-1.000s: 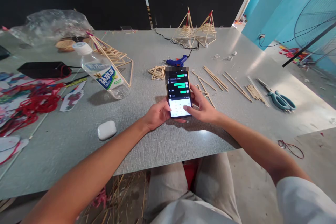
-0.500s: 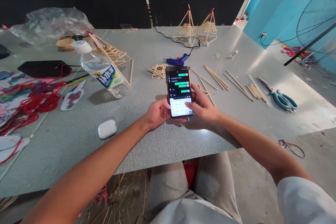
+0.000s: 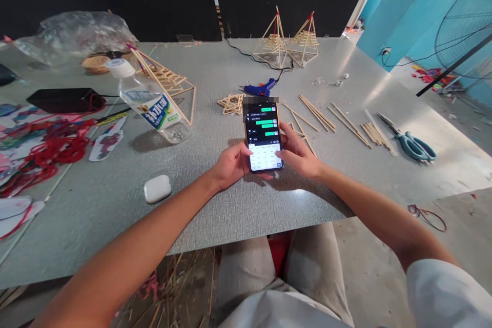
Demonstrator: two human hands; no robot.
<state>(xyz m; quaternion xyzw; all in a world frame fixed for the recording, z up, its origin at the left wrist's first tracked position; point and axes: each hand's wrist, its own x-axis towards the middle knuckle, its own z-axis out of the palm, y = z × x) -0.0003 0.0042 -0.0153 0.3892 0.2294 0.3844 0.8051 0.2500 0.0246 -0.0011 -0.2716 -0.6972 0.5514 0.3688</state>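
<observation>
A smartphone (image 3: 263,136) is held upright over the grey table, its lit screen showing green chat bubbles above a white keyboard. My left hand (image 3: 231,165) grips its lower left side, the thumb at the keyboard's left edge. Round the lower right side is my right hand (image 3: 299,154), its thumb at the right edge of the keyboard. Fingers behind the phone are mostly hidden. Just beyond the phone lie a blue glue gun (image 3: 260,87) and a small star-shaped stick frame (image 3: 230,104).
On the table (image 3: 215,215) are a tilted plastic bottle (image 3: 154,105), a white earbud case (image 3: 157,189), scissors (image 3: 415,146), loose sticks (image 3: 317,113) and red cord (image 3: 57,159). Stick pyramids (image 3: 274,43) stand at the back. A fan (image 3: 465,36) is at the right.
My right thumb has shifted right, to the keyboard's edge. My left thumb has moved slightly up and inward over the screen. The phone stays in place.
</observation>
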